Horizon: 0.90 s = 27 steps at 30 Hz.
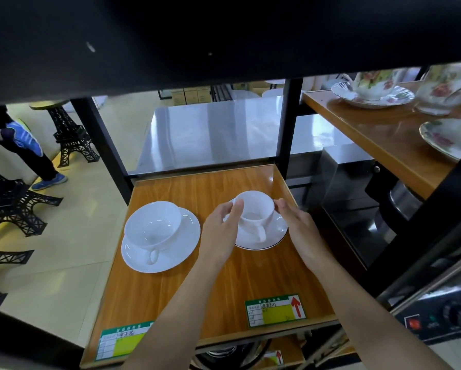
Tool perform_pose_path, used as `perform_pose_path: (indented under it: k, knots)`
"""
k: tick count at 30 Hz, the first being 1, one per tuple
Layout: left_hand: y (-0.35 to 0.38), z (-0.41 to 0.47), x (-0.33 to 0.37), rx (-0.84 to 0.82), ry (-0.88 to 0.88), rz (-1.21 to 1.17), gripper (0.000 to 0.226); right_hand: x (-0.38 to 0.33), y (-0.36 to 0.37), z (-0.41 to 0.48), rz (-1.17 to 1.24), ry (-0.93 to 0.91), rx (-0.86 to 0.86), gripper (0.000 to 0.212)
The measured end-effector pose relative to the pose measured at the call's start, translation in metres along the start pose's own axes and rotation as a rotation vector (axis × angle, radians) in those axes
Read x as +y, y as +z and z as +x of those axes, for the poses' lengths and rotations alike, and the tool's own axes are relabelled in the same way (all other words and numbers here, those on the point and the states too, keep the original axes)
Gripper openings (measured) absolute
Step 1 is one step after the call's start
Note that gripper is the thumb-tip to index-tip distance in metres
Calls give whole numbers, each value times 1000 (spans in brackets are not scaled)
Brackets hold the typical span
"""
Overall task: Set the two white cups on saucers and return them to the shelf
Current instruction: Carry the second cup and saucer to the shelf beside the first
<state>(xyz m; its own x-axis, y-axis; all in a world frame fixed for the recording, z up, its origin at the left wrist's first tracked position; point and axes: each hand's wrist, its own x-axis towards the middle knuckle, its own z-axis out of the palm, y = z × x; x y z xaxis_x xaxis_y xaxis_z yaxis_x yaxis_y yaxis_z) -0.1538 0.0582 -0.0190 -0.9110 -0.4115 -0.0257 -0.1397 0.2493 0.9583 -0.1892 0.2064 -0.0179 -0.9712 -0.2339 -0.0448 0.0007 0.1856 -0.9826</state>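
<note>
Cups and saucers sit on a wooden shelf (pixel 170 295) framed by black metal posts. Toward the left of the shelf, a wide white cup (pixel 152 225) rests on a large white saucer (pixel 181 249), its handle pointing toward the camera.

To the right, a smaller white cup (pixel 254 212) stands upright on a second saucer (pixel 273 236) that has a thin dark line around its rim; this cup's handle also faces the camera. Both hands reach in from below and close on this cup from opposite sides. The left hand (pixel 220 231) has its thumb and fingertips pressed against the cup's left wall near the rim, the fingers loosely curled. The right hand (pixel 300 228) touches the cup's right wall with its fingertips, the fingers mostly straight. Whether the cup's base is fully settled on the saucer or just above it cannot be told.

Two green and yellow price labels (pixel 276 311) are stuck along the shelf's front edge, the right one bearing a red arrow. On a higher shelf to the right stands floral-patterned china (pixel 373 89). Black tower-shaped stands (pixel 72 137) are on the tiled floor at left, near a person's legs in blue shoes (pixel 26 140).
</note>
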Motion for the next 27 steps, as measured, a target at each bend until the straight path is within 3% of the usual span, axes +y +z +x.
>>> perform_pose_path:
  k: [2,4,7,10,13,17,19,23,27]
  knots:
    - [-5,-2,4,-3,4,14,49,2,0,0,-32,-12,23,43]
    - [-14,-5,10,45,42,50,51,-3,2,1,-32,-41,149,51]
    - [-38,-10,20,228,181,95,41,-21,9,2,-79,-209,290,41]
    - [-72,-14,23,380,290,-22,17,-36,26,4,-136,-326,278,25]
    - [-107,-16,16,476,320,-197,15,-42,53,2,-182,-361,170,23]
    - [-133,-16,-9,580,184,-290,14,-38,96,-6,-36,-193,-121,48]
    - [-137,-19,-18,565,74,-375,16,-35,114,-8,51,-78,-238,56]
    - [-138,-25,-29,496,-93,-471,26,-30,136,-11,82,50,-388,47]
    - [-133,-30,-36,460,-121,-410,29,-25,144,-12,86,55,-420,77]
